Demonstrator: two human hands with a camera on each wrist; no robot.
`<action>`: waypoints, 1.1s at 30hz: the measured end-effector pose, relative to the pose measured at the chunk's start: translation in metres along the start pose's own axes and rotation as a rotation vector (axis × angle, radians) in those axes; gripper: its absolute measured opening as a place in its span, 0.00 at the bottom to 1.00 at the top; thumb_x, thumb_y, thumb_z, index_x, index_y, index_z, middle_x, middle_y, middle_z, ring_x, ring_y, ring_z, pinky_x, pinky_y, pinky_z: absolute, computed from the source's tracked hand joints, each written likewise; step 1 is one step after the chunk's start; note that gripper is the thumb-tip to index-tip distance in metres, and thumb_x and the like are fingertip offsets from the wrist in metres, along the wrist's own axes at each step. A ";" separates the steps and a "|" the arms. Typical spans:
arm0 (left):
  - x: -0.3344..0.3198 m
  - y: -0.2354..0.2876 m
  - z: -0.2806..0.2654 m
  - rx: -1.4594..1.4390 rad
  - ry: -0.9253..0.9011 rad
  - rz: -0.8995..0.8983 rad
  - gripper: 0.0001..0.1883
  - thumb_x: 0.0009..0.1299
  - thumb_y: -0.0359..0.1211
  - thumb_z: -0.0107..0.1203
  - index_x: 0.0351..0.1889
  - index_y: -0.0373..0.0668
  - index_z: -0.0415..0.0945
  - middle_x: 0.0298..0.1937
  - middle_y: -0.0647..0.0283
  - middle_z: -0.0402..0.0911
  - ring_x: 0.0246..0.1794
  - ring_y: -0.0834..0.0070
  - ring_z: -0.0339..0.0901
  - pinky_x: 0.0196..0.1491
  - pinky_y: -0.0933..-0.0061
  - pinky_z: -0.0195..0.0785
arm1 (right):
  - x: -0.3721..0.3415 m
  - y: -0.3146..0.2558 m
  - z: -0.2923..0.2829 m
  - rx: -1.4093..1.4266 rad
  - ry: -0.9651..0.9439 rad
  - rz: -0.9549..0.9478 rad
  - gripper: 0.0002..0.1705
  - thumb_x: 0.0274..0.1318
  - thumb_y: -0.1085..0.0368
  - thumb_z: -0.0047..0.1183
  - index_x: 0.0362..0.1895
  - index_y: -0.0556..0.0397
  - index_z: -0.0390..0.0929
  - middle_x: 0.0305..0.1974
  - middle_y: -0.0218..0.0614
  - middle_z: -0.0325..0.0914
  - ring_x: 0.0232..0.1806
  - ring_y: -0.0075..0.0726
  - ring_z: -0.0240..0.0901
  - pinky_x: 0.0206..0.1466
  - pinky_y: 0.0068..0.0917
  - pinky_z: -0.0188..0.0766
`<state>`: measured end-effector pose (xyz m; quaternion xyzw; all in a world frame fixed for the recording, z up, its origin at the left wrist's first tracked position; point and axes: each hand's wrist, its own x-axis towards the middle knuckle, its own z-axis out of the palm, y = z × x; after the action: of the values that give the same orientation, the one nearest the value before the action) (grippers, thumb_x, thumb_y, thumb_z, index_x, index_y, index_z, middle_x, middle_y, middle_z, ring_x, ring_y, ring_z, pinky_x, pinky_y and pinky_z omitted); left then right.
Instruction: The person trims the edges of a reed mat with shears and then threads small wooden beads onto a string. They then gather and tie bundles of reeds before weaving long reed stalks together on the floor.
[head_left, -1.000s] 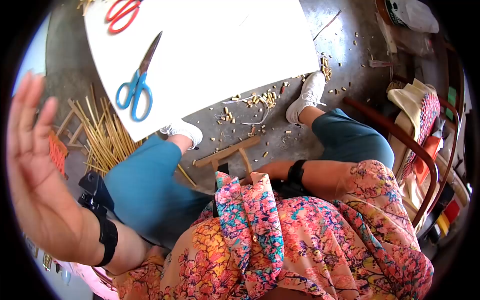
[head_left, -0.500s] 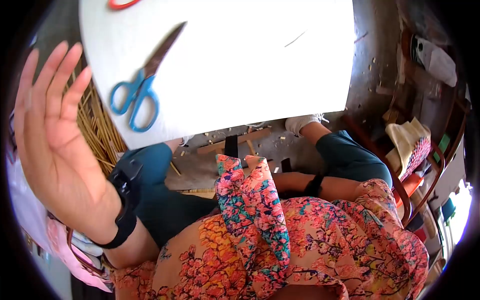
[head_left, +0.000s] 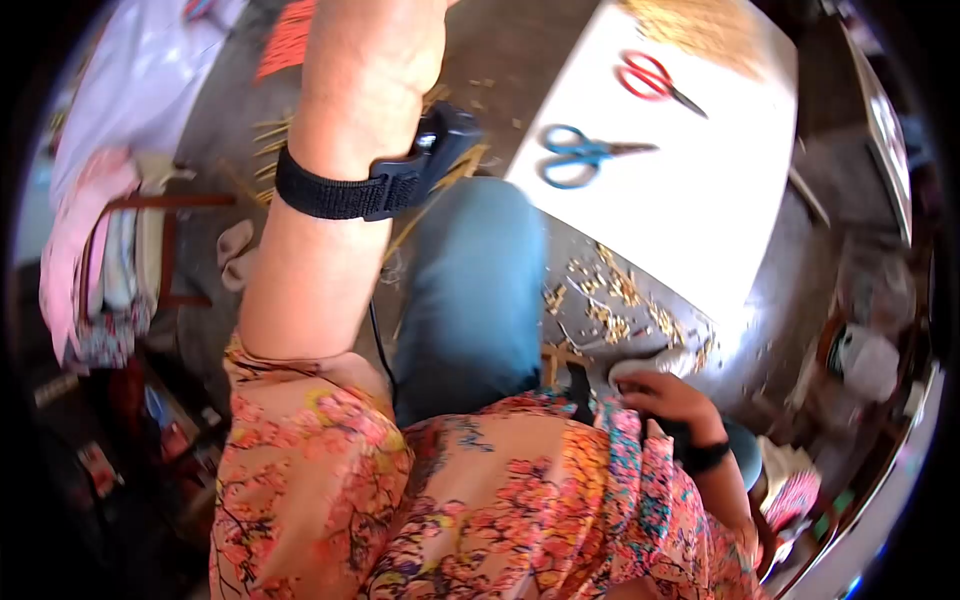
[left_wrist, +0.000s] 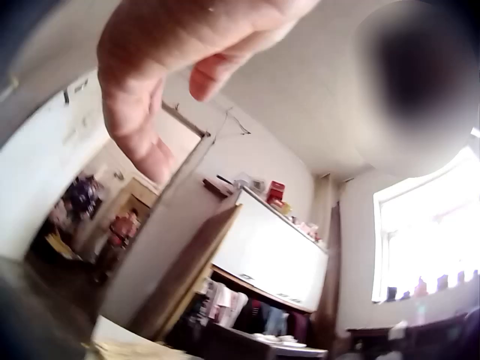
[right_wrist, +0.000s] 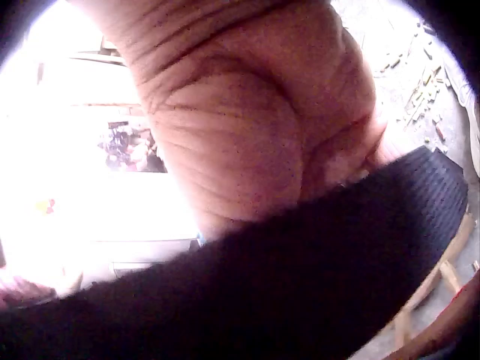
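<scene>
The left hand (left_wrist: 187,45) is raised, its forearm (head_left: 315,270) extending toward the top edge of the head view; in the left wrist view its fingers are loosely bent and hold nothing. The right hand (head_left: 668,396) is low, near a light shoe (head_left: 650,368) and beside the front of the floral garment (head_left: 500,490); whether it grips anything cannot be determined, as its fingertips are indistinct in the head view and hidden in the right wrist view. Each wrist carries a black band. Blue-handled scissors (head_left: 598,151) lie flat on the white board (head_left: 690,200), blades directed toward the right of the head view. Red-handled scissors (head_left: 672,90) lie just beside them, farther from the person, the tip directed toward the lower right. Neither hand touches either pair. Straw-coloured material (head_left: 700,30) lies at the far end of the board; its detail is blurred. Short cut pieces (head_left: 612,325) are scattered on the floor (head_left: 565,235) alongside the board. The teal-clad left knee (head_left: 470,260) is located between the left forearm and the board.
</scene>
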<state>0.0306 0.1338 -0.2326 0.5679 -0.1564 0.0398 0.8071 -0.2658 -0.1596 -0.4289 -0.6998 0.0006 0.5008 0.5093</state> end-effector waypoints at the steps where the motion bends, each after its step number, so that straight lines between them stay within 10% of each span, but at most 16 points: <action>1: -0.007 0.015 -0.024 0.100 0.003 -0.028 0.18 0.65 0.30 0.49 0.50 0.30 0.64 0.42 0.51 0.74 0.43 0.64 0.74 0.44 0.68 0.68 | -0.018 -0.022 -0.005 0.018 0.041 0.014 0.23 0.55 0.59 0.51 0.53 0.56 0.70 0.40 0.36 0.75 0.42 0.28 0.71 0.46 0.25 0.67; 5: -0.072 0.031 -0.177 0.749 -0.041 -0.076 0.20 0.68 0.37 0.48 0.55 0.38 0.66 0.45 0.60 0.76 0.48 0.73 0.73 0.47 0.74 0.66 | -0.058 -0.027 0.000 -0.256 0.108 0.080 0.18 0.56 0.61 0.50 0.48 0.57 0.73 0.42 0.38 0.77 0.44 0.31 0.71 0.50 0.26 0.65; 11: -0.314 -0.054 -0.365 0.948 0.319 -0.839 0.13 0.65 0.33 0.50 0.44 0.34 0.72 0.35 0.63 0.76 0.35 0.75 0.73 0.38 0.76 0.67 | -0.074 -0.056 0.050 -0.640 0.371 0.191 0.16 0.45 0.66 0.57 0.40 0.59 0.75 0.35 0.48 0.75 0.38 0.52 0.73 0.42 0.38 0.68; 15: -0.395 -0.130 -0.362 0.493 0.711 -1.066 0.13 0.65 0.34 0.50 0.45 0.38 0.73 0.27 0.66 0.74 0.26 0.80 0.69 0.28 0.80 0.62 | -0.088 0.013 0.042 -0.576 0.581 0.030 0.16 0.45 0.67 0.56 0.40 0.59 0.74 0.33 0.48 0.75 0.35 0.53 0.72 0.40 0.39 0.68; 21: -0.366 -0.226 -0.370 1.073 0.541 -1.051 0.20 0.63 0.37 0.53 0.49 0.35 0.71 0.46 0.46 0.75 0.48 0.54 0.72 0.50 0.59 0.65 | -0.100 -0.011 0.044 -0.469 0.639 0.342 0.16 0.47 0.69 0.54 0.42 0.59 0.74 0.34 0.44 0.76 0.35 0.40 0.75 0.38 0.30 0.71; 33: -0.313 -0.301 -0.393 1.311 0.509 -1.227 0.19 0.58 0.42 0.59 0.36 0.34 0.72 0.38 0.44 0.77 0.40 0.48 0.74 0.42 0.56 0.66 | -0.054 -0.063 0.030 -0.470 0.536 0.442 0.16 0.49 0.63 0.52 0.42 0.57 0.75 0.37 0.47 0.74 0.40 0.52 0.71 0.45 0.39 0.68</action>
<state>-0.1113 0.4284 -0.7183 0.8675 0.4062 -0.1898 0.2154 -0.2811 -0.1355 -0.3458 -0.8855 0.1691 0.3849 0.1978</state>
